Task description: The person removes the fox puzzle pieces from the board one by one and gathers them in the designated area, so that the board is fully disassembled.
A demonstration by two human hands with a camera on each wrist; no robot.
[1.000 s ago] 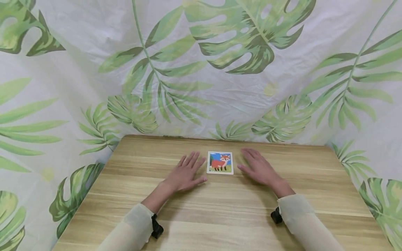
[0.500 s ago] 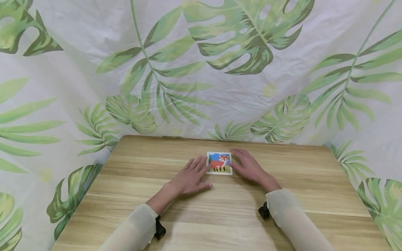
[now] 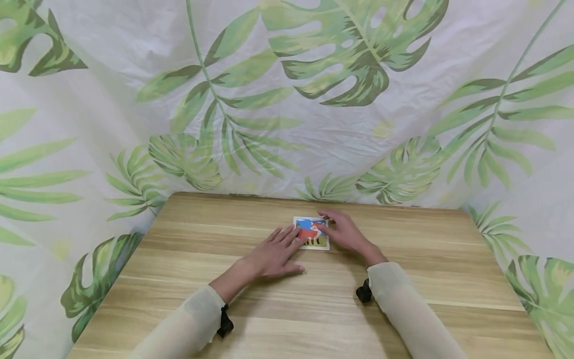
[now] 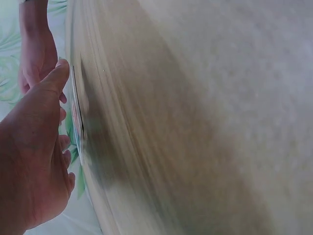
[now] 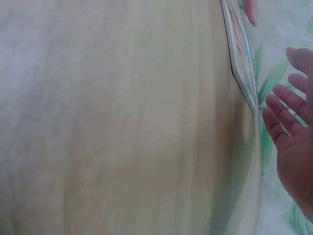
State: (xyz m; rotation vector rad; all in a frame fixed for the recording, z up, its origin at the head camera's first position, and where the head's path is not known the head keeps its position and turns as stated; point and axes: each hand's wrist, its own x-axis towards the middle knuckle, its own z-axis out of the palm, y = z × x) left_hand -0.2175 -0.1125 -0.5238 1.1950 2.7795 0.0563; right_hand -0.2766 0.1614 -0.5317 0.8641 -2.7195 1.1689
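Note:
A small square picture card with a red fox (image 3: 310,232) lies flat on the wooden table (image 3: 314,299), towards its far edge. My left hand (image 3: 273,252) rests flat on the table with straight fingers, whose tips touch the card's left edge. My right hand (image 3: 343,232) lies over the card's right side, fingers slightly bent above its top right corner. In the left wrist view the left hand (image 4: 34,156) sits beside the card's thin edge (image 4: 77,122). The right wrist view has the card (image 5: 240,54) edge-on and my right fingers (image 5: 288,112) hovering loosely beside it.
A white cloth printed with green leaves (image 3: 287,99) hangs behind and round the table. Both forearms wear pale sleeves (image 3: 403,309) with black wrist straps (image 3: 362,291). Bare wood stretches to the left, right and near side of the card.
Both hands have slid inward from either side of the card until they touch it. The right forearm has swung left. The card has stayed in place.

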